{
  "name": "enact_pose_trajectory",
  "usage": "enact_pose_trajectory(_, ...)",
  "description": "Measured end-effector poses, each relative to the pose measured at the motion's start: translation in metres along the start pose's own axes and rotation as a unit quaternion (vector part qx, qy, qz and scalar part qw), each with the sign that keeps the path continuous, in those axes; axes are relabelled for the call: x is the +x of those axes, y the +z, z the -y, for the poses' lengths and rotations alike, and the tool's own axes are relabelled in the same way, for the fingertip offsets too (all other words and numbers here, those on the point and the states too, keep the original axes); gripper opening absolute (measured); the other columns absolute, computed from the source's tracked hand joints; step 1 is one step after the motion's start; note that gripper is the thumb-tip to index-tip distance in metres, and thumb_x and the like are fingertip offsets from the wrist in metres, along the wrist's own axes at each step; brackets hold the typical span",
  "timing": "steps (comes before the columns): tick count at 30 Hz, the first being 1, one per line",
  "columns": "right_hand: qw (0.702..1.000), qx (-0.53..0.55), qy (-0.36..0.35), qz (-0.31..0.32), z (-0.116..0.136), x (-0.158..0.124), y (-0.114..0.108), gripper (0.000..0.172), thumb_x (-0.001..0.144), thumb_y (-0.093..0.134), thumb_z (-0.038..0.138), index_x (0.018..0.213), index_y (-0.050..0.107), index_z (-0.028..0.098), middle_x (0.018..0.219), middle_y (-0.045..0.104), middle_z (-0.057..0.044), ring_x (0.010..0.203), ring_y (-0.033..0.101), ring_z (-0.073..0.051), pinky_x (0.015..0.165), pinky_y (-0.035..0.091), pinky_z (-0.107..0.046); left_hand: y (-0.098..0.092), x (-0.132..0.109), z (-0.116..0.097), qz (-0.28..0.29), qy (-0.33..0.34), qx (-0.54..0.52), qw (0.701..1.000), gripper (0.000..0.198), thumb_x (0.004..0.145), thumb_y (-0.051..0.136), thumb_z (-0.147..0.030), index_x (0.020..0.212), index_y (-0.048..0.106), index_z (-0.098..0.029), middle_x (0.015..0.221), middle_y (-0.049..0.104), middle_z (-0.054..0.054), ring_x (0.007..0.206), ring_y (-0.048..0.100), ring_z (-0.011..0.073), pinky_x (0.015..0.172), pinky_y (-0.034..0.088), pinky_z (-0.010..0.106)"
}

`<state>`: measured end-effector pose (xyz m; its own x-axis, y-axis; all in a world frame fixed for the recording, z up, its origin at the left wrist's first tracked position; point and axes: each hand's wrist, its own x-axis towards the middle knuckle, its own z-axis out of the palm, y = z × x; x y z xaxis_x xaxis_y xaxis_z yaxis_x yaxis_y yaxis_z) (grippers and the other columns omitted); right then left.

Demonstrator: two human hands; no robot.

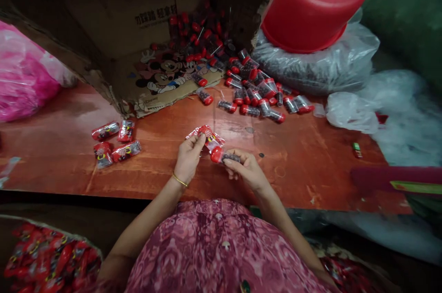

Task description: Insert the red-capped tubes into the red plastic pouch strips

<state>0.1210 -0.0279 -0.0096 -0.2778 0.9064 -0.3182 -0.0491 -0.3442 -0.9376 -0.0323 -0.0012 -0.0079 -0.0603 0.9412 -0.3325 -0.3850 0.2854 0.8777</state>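
Observation:
My left hand pinches a red printed plastic sleeve between thumb and fingers, a little above the table. Just to its right, my right hand grips a small clear bottle with a red cap and dark contents. The bottle lies tilted, its cap pointing left and close to the sleeve. Whether cap and sleeve touch, I cannot tell. On the left of the table lie several bottles in red printed wrapping. Beyond my hands is a loose heap of unwrapped red-capped bottles.
An open cardboard box on its side spills bottles onto the red-brown table. At the back right, a red tub rests on a clear plastic bag. Pink bags stand at left. Wrapped items fill a container below left.

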Motion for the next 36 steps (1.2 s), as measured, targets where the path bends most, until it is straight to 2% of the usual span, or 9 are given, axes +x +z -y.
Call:
enact_pose_trajectory(9,1.0,0.004,0.003,-0.022,-0.003,0.007,0.002,0.03,0.065,0.066,0.043,0.073,0.054,0.017,0.043,0.048,0.008,0.034,0.039,-0.005,0.035,0.027,-0.018,-0.009,0.004,0.003,0.057,0.066,0.03,0.996,0.033,0.066,0.068,-0.047,0.07,0.061,-0.015,0.063,0.058,-0.002,0.057,0.048,0.0082,0.058,0.041,0.02)
enact_pose_trajectory(14,0.995,-0.017,-0.056,-0.08,-0.007,0.01,0.004,0.028,0.067,0.067,0.041,0.077,0.055,0.017,0.047,0.047,0.008,0.037,0.038,-0.005,0.038,0.031,-0.019,-0.009,0.004,0.009,0.052,0.069,0.028,0.996,0.032,0.07,0.066,-0.046,0.079,0.065,-0.015,0.075,0.065,0.001,0.069,0.056,0.0115,0.07,0.045,0.024)
enact_pose_trajectory(18,0.996,-0.021,-0.071,-0.058,-0.011,0.011,0.006,0.027,0.071,0.063,0.042,0.08,0.055,0.018,0.048,0.045,0.008,0.037,0.036,-0.006,0.038,0.03,-0.02,-0.005,0.003,0.015,0.019,0.081,0.02,0.996,0.032,0.062,0.074,-0.036,0.085,0.066,-0.015,0.083,0.068,0.002,0.077,0.06,0.0132,0.078,0.046,0.026)
enact_pose_trajectory(21,0.991,-0.043,-0.106,-0.067,-0.016,0.015,0.013,0.024,0.075,0.06,0.04,0.082,0.055,0.019,0.054,0.049,0.007,0.044,0.041,-0.007,0.043,0.034,-0.021,-0.001,0.002,0.019,-0.003,0.041,-0.014,0.999,0.033,0.056,0.078,-0.032,0.08,0.066,-0.014,0.078,0.069,0.002,0.07,0.06,0.0119,0.075,0.046,0.025)
enact_pose_trajectory(24,0.978,-0.08,-0.166,-0.101,-0.02,0.022,0.021,0.02,0.078,0.058,0.037,0.087,0.055,0.019,0.072,0.057,0.002,0.061,0.051,-0.009,0.058,0.042,-0.022,0.002,0.001,0.018,-0.021,-0.015,-0.074,0.997,0.034,0.052,0.08,-0.034,0.073,0.065,-0.013,0.069,0.067,0.001,0.063,0.059,0.0106,0.069,0.046,0.024)
enact_pose_trajectory(26,0.978,-0.083,-0.171,-0.084,-0.021,0.025,0.024,0.021,0.08,0.057,0.037,0.092,0.054,0.02,0.078,0.059,0.001,0.064,0.053,-0.01,0.062,0.044,-0.023,0.002,0.001,0.015,-0.027,-0.025,-0.111,0.993,0.032,0.053,0.08,-0.034,0.071,0.065,-0.012,0.07,0.068,0.001,0.064,0.06,0.0103,0.068,0.046,0.023)
enact_pose_trajectory(30,0.991,-0.018,-0.13,-0.012,-0.021,0.025,0.024,0.028,0.082,0.052,0.045,0.097,0.048,0.022,0.07,0.058,0.004,0.044,0.047,-0.006,0.046,0.041,-0.021,-0.002,0.001,0.011,-0.031,-0.026,-0.152,0.988,0.029,0.054,0.08,-0.029,0.073,0.065,-0.013,0.069,0.068,-0.001,0.059,0.058,0.0082,0.06,0.044,0.02)
enact_pose_trajectory(36,0.993,0.02,-0.111,-0.037,-0.021,0.033,0.029,0.035,0.071,0.064,0.051,0.078,0.046,0.021,0.059,0.056,0.006,0.039,0.047,-0.006,0.038,0.037,-0.019,-0.001,-0.001,0.018,0.004,-0.05,-0.138,0.989,0.033,0.052,0.081,-0.037,0.067,0.064,-0.012,0.061,0.065,-0.001,0.052,0.054,0.0077,0.052,0.042,0.02)
